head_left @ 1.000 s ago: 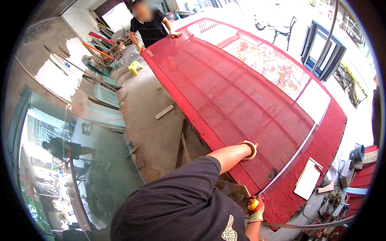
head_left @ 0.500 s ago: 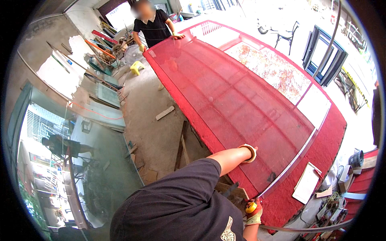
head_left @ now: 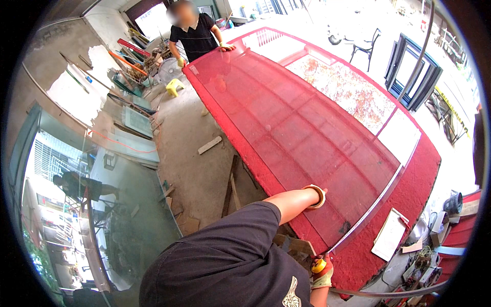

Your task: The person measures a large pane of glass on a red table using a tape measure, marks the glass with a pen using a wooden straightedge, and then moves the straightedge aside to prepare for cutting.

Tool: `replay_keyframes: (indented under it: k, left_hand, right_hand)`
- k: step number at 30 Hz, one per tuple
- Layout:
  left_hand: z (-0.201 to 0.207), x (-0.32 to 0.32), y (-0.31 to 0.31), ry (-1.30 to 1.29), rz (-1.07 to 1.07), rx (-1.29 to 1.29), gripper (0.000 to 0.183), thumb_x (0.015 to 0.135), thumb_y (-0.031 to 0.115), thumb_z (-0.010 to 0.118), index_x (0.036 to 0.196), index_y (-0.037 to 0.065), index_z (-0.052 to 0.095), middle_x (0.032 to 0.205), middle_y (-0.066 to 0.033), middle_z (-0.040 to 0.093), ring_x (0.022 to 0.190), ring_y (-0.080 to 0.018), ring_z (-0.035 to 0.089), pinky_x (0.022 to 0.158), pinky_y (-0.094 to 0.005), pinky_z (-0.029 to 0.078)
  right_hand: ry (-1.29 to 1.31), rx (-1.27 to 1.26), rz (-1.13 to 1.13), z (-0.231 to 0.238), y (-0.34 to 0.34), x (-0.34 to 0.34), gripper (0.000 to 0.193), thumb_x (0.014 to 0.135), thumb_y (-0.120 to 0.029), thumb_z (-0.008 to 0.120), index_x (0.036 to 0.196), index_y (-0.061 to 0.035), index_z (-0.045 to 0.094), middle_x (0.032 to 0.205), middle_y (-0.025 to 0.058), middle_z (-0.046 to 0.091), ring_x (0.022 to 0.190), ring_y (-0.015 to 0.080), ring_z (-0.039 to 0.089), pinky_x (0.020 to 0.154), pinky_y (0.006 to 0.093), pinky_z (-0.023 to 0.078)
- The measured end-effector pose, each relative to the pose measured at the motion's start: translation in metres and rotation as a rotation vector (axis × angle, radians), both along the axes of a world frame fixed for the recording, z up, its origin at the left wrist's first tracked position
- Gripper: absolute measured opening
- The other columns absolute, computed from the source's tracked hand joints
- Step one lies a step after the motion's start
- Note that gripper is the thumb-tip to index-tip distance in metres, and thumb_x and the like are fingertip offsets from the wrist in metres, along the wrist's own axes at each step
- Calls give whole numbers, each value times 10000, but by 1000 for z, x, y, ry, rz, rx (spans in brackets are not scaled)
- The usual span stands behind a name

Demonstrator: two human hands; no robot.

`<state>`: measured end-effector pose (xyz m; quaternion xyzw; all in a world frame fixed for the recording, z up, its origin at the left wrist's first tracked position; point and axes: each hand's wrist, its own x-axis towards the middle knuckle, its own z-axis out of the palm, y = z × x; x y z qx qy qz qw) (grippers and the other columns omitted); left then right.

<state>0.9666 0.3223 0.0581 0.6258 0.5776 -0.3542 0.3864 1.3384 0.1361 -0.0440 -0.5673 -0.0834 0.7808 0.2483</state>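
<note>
A large sheet of glass (head_left: 286, 128) lies flat on a table covered in red cloth (head_left: 409, 189). My left hand (head_left: 319, 197), in a pale glove, reaches over the glass near its close end. Its fingers are mostly hidden behind the cuff and wrist. My right hand (head_left: 323, 279), gloved too, is closed around a yellow tape measure (head_left: 318, 265) at the glass's near corner. From there the pulled-out tape blade (head_left: 365, 217) runs along the edge of the glass to its far right corner.
At the table's far end a person (head_left: 197, 36) in dark clothes rests gloved hands on the edge. A white notepad (head_left: 389, 235) lies on the red cloth at right. Glass panels (head_left: 128, 204) lean at left; a yellow stool (head_left: 175, 87) and wood pieces (head_left: 209, 145) are on the floor.
Almost nothing differs. The tape blade stays along the edge of the glass, and both my hands keep their places.
</note>
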Motion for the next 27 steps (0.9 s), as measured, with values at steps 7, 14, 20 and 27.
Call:
replay_keyframes:
  k: [7,14,20,27]
  left_hand:
    - [-49,-31,-15,29,97,-192,742,1114,610,182,1756,250,86,1823,-66,125,1649,-320,224,1323,-595,188]
    - [3,-22,-25,-62,175,-158,813,962,545,450,1657,140,333,1825,-112,71,1587,-366,257,1218,-570,280]
    - [28,-22,-89,-203,181,681,384,882,163,735,1261,102,751,1634,-170,488,1258,-359,673,1015,-495,562]
    - [-10,-24,-195,-381,256,888,352,970,228,633,1297,144,733,1577,-129,540,1458,-360,496,1150,-517,467]
  right_hand:
    - [52,-23,87,-13,-3,-17,507,1089,-542,576,997,-49,647,694,120,680,546,279,627,509,399,522]
    - [55,-80,23,-8,-1,-10,493,1091,-524,577,987,-48,653,693,126,675,547,291,622,521,412,533]
    - [84,-42,86,-18,2,-3,519,1060,-559,619,1020,-43,660,744,134,707,577,304,643,531,423,532]
    - [205,-74,101,-14,5,-4,504,1057,-540,642,1028,-38,674,769,118,709,688,286,672,641,404,563]
